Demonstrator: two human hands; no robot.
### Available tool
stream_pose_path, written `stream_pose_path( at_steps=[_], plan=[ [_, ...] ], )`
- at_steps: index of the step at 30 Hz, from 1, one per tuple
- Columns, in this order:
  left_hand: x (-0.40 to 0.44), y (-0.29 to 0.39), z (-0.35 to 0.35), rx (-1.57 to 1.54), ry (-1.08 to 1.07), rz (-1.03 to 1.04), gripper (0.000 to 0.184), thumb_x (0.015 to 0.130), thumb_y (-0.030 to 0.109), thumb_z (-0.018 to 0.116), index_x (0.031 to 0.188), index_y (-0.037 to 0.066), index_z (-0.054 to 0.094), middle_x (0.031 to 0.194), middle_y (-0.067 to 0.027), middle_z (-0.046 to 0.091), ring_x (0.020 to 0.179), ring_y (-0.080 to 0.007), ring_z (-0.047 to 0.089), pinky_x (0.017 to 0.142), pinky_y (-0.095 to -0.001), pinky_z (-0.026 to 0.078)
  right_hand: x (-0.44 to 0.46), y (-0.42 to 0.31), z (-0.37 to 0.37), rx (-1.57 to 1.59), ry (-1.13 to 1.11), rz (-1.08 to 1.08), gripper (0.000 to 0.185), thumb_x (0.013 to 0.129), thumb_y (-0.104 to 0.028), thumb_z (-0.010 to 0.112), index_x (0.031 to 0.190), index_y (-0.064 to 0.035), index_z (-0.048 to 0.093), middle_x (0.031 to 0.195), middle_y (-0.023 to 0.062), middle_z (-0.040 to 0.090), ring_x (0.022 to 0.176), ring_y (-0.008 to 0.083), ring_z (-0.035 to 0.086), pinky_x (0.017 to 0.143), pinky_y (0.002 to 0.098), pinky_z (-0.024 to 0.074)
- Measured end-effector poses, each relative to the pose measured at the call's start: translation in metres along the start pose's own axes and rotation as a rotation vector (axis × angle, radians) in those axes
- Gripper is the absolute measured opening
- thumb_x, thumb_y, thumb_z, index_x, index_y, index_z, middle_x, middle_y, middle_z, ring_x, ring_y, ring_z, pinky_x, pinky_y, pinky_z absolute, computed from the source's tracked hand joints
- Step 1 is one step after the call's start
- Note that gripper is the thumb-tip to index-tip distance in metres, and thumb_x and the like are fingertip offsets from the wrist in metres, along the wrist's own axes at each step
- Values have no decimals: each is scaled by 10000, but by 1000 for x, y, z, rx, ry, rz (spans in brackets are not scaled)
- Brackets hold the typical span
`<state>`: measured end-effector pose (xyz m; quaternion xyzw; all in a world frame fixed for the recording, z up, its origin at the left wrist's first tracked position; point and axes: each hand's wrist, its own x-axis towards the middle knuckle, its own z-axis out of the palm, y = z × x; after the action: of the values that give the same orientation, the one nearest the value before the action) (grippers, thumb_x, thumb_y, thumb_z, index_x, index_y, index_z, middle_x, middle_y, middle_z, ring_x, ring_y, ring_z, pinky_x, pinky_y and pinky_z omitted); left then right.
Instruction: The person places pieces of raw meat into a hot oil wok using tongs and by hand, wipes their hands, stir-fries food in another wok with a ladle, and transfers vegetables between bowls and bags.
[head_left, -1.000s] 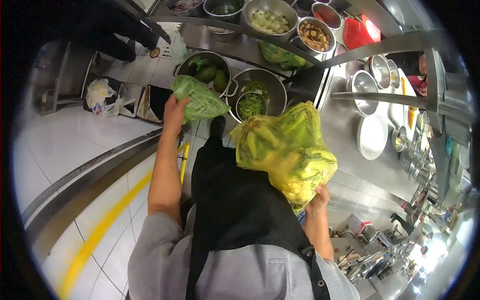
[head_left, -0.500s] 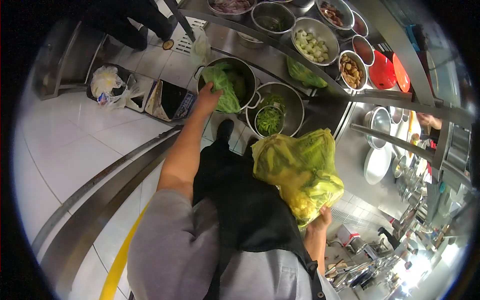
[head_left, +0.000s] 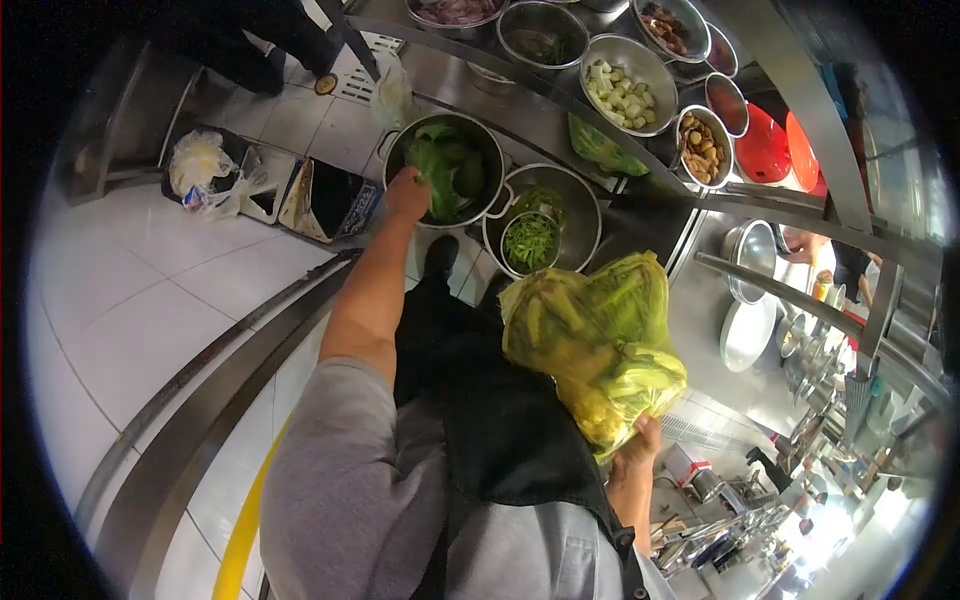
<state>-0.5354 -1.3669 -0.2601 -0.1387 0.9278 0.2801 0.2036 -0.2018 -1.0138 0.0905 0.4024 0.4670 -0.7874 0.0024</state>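
Note:
My left hand (head_left: 407,195) reaches over the rim of a two-handled metal pot (head_left: 391,160), closed on a bright green leafy vegetable (head_left: 437,180). Its leaves hang inside the pot beside darker green rounded pieces. My right hand (head_left: 638,447) grips the lower end of a yellow, see-through plastic bag (head_left: 590,340) full of long green vegetables. Next to the first pot stands a wider metal pot (head_left: 588,225), holding a smaller bowl of cut green vegetable (head_left: 530,242) and more greens.
Steel shelving (head_left: 640,150) carries bowls of cut pale vegetable (head_left: 618,97), brown slices (head_left: 701,150) and other foods. Black trays with plastic bags (head_left: 205,165) lie on the tiled floor at left. Another person's legs (head_left: 240,50) show at upper left. Steel rails (head_left: 190,440) run along the left.
My left hand has lowered the leafy vegetable from above the pot's rim down into the pot. My right hand still holds the yellow bag in nearly the same place.

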Motion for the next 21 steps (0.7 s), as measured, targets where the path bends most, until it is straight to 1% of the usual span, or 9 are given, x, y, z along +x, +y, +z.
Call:
stream_pose_path(
  at_steps=[6,9,11,13,15,17,19,20,21],
  plan=[
    [-16,2,-8,-49,34,-47,410,957,279,669,1297,54,620,1269,-195,656,1117,-348,659,935,-466,542,3,-13,12,-69,3,-6,886,693,-254,719,1464,20,380,1309,176,579,1166,328,623,980,424,540],
    [2,-28,13,203,117,198,371,958,274,665,1258,56,648,1236,-180,676,1095,-339,671,916,-457,550,6,-14,15,-117,-7,-11,922,700,-296,744,1481,15,365,1334,174,567,1203,325,600,1010,430,519],
    [21,-57,38,305,124,208,368,950,310,679,1212,53,670,1210,-170,690,1084,-328,676,905,-449,551,9,-15,10,-151,-1,7,959,702,-322,756,1501,5,340,1364,172,552,1245,325,574,1042,435,497],
    [10,-44,35,150,129,148,384,937,348,696,1186,56,684,1190,-151,701,1073,-308,682,896,-439,551,14,-20,22,-111,-73,-9,945,703,-317,752,1494,11,352,1355,175,558,1237,323,581,1041,429,498],
    [-26,-9,17,-262,117,18,413,920,387,718,1178,66,689,1177,-124,710,1062,-280,688,888,-426,550,18,-23,30,-116,-116,-25,931,704,-308,747,1487,16,363,1354,181,561,1233,323,586,1036,423,503],
    [-75,43,-26,-650,-474,32,532,903,389,749,1312,68,636,1264,-78,684,1152,-234,660,975,-419,523,26,-25,33,-95,-155,-24,943,693,-310,752,1485,19,360,1348,185,559,1226,322,590,1023,418,514],
    [-138,83,-48,-891,-750,134,578,915,418,725,1350,54,612,1268,-79,678,1173,-221,649,1013,-401,510,36,-23,32,-50,-178,-3,982,670,-321,768,1488,19,345,1338,187,553,1217,322,592,1003,414,529],
    [-157,100,-54,-991,-862,98,582,921,416,716,1359,49,606,1263,-85,678,1166,-219,651,1011,-392,510,41,-24,32,-16,-184,41,999,665,-329,777,1490,28,343,1344,188,552,1210,324,597,990,409,539],
    [-175,115,-57,-1093,-974,57,585,926,413,707,1369,45,600,1259,-92,677,1159,-216,653,1009,-383,511,51,-18,20,-11,-180,59,912,706,-366,750,1448,38,408,1308,193,583,1169,317,621,960,409,551]
  ],
)
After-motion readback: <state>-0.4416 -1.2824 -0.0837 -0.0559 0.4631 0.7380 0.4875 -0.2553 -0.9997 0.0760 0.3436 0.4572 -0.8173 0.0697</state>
